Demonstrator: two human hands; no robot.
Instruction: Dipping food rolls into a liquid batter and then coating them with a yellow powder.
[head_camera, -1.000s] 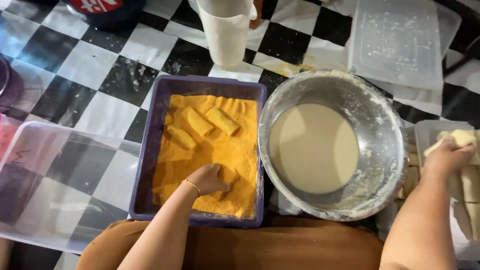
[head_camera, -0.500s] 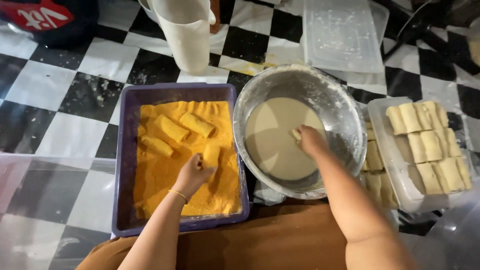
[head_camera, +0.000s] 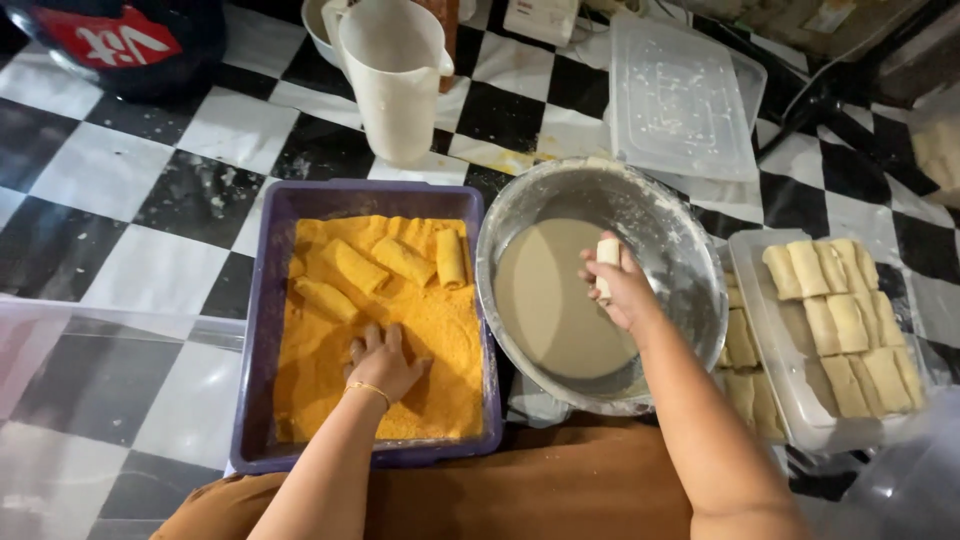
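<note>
My left hand (head_camera: 383, 362) presses down into the orange breadcrumbs in a purple rectangular tray (head_camera: 262, 330), its fingers curled over something buried in the crumbs. Several crumb-coated rolls (head_camera: 400, 262) lie at the far end of that tray. My right hand (head_camera: 620, 288) holds a pale uncoated roll (head_camera: 606, 262) upright over the beige batter (head_camera: 560, 300) in a round metal bowl (head_camera: 690, 250).
A clear container of pale uncoated rolls (head_camera: 835, 320) sits right of the bowl. A white plastic jug (head_camera: 392, 75) and a clear lid (head_camera: 680, 100) stand behind on the black-and-white checkered floor. A clear lid (head_camera: 90, 360) lies at the left.
My right hand went from the container at the right to the bowl, now holding a roll above the batter. My left hand stayed pressing in the crumbs.
</note>
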